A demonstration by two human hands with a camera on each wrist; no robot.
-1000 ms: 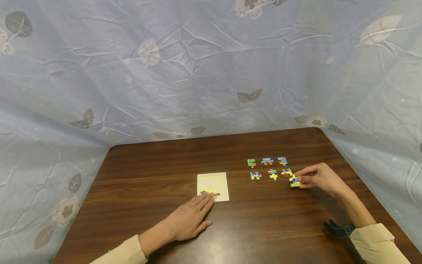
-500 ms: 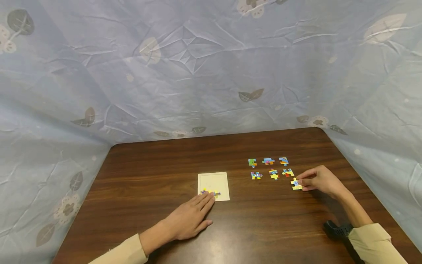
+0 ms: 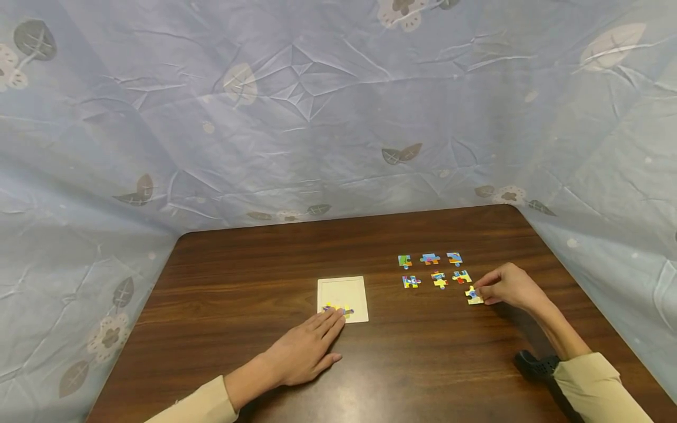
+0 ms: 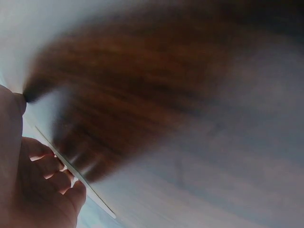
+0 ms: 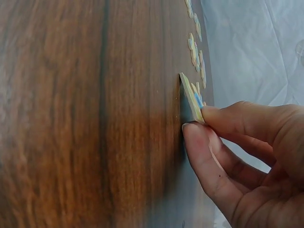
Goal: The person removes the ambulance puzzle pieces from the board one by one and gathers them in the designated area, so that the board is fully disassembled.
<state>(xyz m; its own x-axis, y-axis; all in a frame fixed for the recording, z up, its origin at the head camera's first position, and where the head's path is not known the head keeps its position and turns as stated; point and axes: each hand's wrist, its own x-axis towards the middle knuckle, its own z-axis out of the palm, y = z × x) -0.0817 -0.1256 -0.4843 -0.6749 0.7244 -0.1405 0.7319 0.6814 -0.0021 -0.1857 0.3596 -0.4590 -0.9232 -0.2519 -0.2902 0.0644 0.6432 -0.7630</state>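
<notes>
In the head view my left hand [image 3: 304,352] lies with straight fingers on the near edge of a cream square puzzle tray [image 3: 349,288]. Joined yellow and purple pieces [image 3: 338,310] lie along the tray's near side, partly covered by the fingertips. Over on the right, my right hand [image 3: 510,288] pinches a yellow puzzle piece [image 3: 472,296] with a blue spot between thumb and fingers. The right wrist view shows this piece [image 5: 191,99] edge-on and tilted, its near end close to the table. In the left wrist view the fingers [image 4: 59,180] rest at the tray's edge [image 4: 90,187].
Several loose puzzle pieces lie in two rows right of the tray, among them a green one [image 3: 404,261], a blue one [image 3: 454,258] and a yellow one [image 3: 439,279]. The brown table [image 3: 254,270] is bordered by a hanging grey-blue cloth [image 3: 296,141].
My right hand has shifted the pinched piece slightly nearer and turned it, away from the blue and red piece beside it. The left hand has stayed on the tray.
</notes>
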